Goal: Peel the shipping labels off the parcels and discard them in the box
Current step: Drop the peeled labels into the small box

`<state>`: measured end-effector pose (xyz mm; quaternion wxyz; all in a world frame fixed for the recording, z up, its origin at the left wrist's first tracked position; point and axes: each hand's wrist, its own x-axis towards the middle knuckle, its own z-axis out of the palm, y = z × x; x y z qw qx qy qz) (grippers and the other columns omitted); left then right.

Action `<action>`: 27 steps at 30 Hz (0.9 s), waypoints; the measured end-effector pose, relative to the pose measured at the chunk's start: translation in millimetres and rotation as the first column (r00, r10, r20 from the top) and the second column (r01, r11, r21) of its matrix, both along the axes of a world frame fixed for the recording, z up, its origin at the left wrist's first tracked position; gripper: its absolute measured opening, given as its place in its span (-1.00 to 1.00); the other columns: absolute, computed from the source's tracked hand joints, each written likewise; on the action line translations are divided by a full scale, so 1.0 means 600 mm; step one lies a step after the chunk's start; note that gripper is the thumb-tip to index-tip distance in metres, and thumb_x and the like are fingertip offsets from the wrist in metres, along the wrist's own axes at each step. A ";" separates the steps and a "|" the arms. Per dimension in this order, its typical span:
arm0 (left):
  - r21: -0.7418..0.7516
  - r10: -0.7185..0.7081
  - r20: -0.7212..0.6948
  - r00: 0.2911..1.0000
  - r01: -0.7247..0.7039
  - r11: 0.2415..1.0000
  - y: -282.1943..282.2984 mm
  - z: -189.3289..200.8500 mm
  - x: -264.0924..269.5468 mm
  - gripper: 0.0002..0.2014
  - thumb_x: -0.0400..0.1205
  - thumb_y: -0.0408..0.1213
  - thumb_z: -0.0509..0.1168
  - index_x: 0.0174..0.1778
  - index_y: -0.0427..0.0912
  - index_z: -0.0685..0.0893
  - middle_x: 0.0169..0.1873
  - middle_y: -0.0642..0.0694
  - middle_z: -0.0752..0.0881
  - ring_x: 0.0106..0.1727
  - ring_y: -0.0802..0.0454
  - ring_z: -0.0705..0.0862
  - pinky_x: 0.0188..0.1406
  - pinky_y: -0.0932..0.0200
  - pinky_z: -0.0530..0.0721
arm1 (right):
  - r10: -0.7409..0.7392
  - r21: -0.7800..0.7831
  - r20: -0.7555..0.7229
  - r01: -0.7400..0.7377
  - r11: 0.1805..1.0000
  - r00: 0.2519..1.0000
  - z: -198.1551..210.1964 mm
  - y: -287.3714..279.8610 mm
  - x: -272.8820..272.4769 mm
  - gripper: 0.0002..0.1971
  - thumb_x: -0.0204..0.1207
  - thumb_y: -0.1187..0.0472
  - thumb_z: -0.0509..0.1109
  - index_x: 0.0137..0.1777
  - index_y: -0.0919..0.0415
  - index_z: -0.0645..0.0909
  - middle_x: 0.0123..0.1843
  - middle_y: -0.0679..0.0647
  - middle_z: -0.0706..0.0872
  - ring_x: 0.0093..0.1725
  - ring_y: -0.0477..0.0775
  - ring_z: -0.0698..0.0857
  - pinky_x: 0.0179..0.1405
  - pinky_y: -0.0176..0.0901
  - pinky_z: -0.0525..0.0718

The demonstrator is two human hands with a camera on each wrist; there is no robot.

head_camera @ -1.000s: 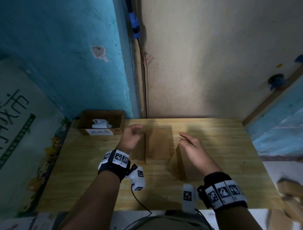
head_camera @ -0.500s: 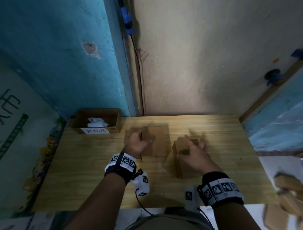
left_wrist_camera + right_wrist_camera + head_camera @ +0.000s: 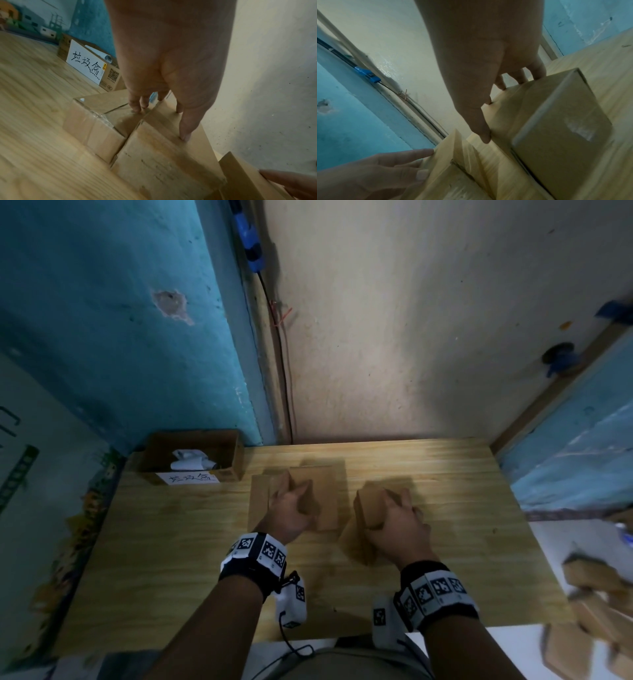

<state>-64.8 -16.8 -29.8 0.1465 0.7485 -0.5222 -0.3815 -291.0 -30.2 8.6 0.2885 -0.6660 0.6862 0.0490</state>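
Observation:
Three brown cardboard parcels lie mid-table. Two flat ones sit side by side: the left parcel (image 3: 257, 501) (image 3: 96, 129) and the middle parcel (image 3: 325, 494) (image 3: 154, 162). My left hand (image 3: 291, 508) (image 3: 159, 116) grips the middle parcel, thumb on top and fingertips curled at the seam between the two. My right hand (image 3: 397, 518) (image 3: 510, 106) grips the third parcel (image 3: 368, 508) (image 3: 556, 128), thumb on its near side, fingers over the far edge, and holds it tilted. No label shows on them. The open discard box (image 3: 236, 460) (image 3: 109, 75) holds crumpled white labels (image 3: 190, 462).
The wooden table (image 3: 171, 559) stands against a blue and cream wall, with the discard box at its back left corner. A cable (image 3: 284, 371) runs down the wall. Several more brown parcels (image 3: 599, 611) are piled off the table's right edge.
Both hands came down from above the table onto the parcels and took hold. The right parcel now stands tilted in my right hand.

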 end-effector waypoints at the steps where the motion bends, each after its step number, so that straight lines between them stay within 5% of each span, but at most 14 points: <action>1: -0.007 0.001 -0.015 1.000 -0.002 1.000 0.002 0.000 -0.001 -0.19 0.53 -0.22 0.51 0.67 0.18 0.29 0.74 0.10 -0.15 0.72 -0.21 0.05 0.64 -0.25 0.30 | -0.019 -0.013 0.001 0.019 1.000 1.000 -0.002 -0.001 0.000 -0.09 0.52 -0.12 0.48 0.78 -0.10 0.06 0.82 0.17 -0.15 0.68 0.42 0.19 0.61 0.36 0.29; 4: -0.026 -0.025 -0.074 0.997 0.023 0.999 0.005 0.000 -0.002 -0.20 0.50 -0.23 0.54 0.64 0.21 0.35 0.73 0.17 -0.14 0.72 -0.17 0.05 0.52 -0.25 0.49 | -0.068 -0.026 0.018 0.068 0.997 0.998 -0.008 -0.001 0.001 -0.09 0.53 -0.16 0.49 0.79 -0.12 0.07 0.79 0.27 -0.13 0.69 0.43 0.18 0.67 0.33 0.23; 9: -0.049 -0.070 -0.058 0.996 0.067 0.997 0.010 0.012 -0.018 -0.21 0.53 -0.25 0.52 0.66 0.15 0.32 0.75 0.06 -0.14 0.75 -0.07 -0.07 0.71 -0.08 0.13 | -0.097 -0.034 0.052 0.099 0.995 0.994 -0.015 0.001 -0.002 -0.07 0.53 -0.20 0.49 0.79 -0.18 0.04 0.78 0.30 -0.09 0.72 0.43 0.13 0.73 0.32 0.16; 17: -0.069 -0.111 -0.174 0.978 0.100 0.993 0.028 0.008 -0.057 -0.21 0.57 -0.26 0.50 0.68 0.10 0.28 0.73 0.10 -0.22 0.74 -0.01 0.03 0.50 0.29 0.22 | -0.042 -0.033 0.002 0.042 0.999 0.999 -0.022 -0.006 0.000 -0.15 0.62 -0.30 0.30 0.79 -0.22 -0.08 0.78 0.34 -0.16 0.70 0.45 0.17 0.67 0.36 0.23; 20: -0.053 -0.103 -0.190 0.976 0.094 0.994 0.025 0.009 -0.070 -0.15 0.55 -0.20 0.52 0.71 0.02 0.22 0.73 0.04 -0.28 0.74 -0.01 0.00 0.55 0.25 0.23 | 0.006 0.014 -0.048 -0.005 1.000 0.999 -0.025 -0.012 0.006 0.00 0.55 -0.39 0.33 0.79 -0.16 -0.22 0.75 0.42 -0.28 0.68 0.51 0.15 0.66 0.38 0.23; 24: -0.029 -0.065 -0.219 0.974 0.060 0.998 0.013 0.006 -0.062 -0.14 0.53 -0.31 0.51 0.72 -0.07 0.22 0.74 0.05 -0.13 0.73 0.00 0.08 0.49 0.35 0.23 | 0.045 0.072 -0.078 -0.039 0.997 0.996 -0.037 -0.014 0.010 0.28 0.35 -0.53 0.41 0.74 -0.12 -0.44 0.66 0.49 -0.53 0.71 0.61 -0.17 0.69 0.47 0.06; 27: -0.068 -0.037 -0.237 0.971 0.022 0.997 0.012 0.003 -0.052 -0.19 0.54 -0.36 0.49 0.69 -0.09 0.29 0.69 0.02 0.16 0.66 -0.02 0.29 0.55 0.23 0.38 | 0.056 0.085 -0.036 -0.052 0.995 0.998 -0.042 -0.021 0.008 0.34 0.30 -0.53 0.45 0.73 -0.12 -0.47 0.63 0.49 -0.63 0.68 0.60 -0.42 0.69 0.52 -0.10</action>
